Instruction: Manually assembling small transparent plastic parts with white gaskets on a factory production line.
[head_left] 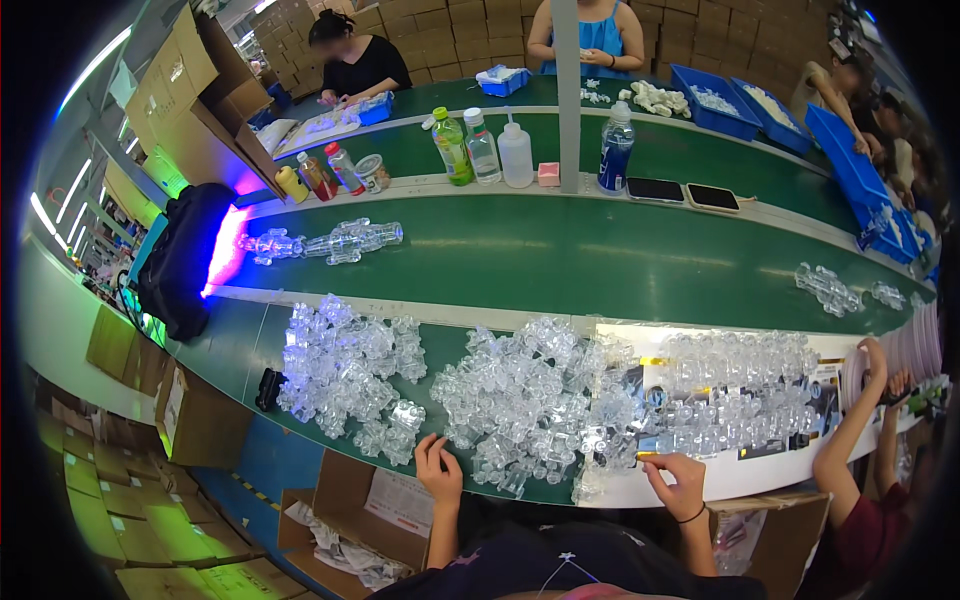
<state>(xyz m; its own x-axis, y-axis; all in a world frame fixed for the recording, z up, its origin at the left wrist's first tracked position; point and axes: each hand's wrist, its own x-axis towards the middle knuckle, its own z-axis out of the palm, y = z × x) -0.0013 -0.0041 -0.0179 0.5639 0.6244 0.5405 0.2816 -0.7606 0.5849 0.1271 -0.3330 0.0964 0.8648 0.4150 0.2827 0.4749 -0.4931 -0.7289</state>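
Transparent plastic parts lie heaped along the near bench, individual outlines merging. The left hand and right hand rest beside them, undersides hidden; whether either grips anything cannot be told. Black curtain conceals the violet-lit interior.

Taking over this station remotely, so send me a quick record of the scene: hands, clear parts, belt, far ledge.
left hand: fingers loosely bent, near the gap between two heaps
right hand: fingertips near the clear parts; grip unclear
clear parts: left heap, middle heap, rows at right
green belt: clear pieces toward both ends
black machine: belt's left end, violet-pink glow
far ledge: bottles, two phones
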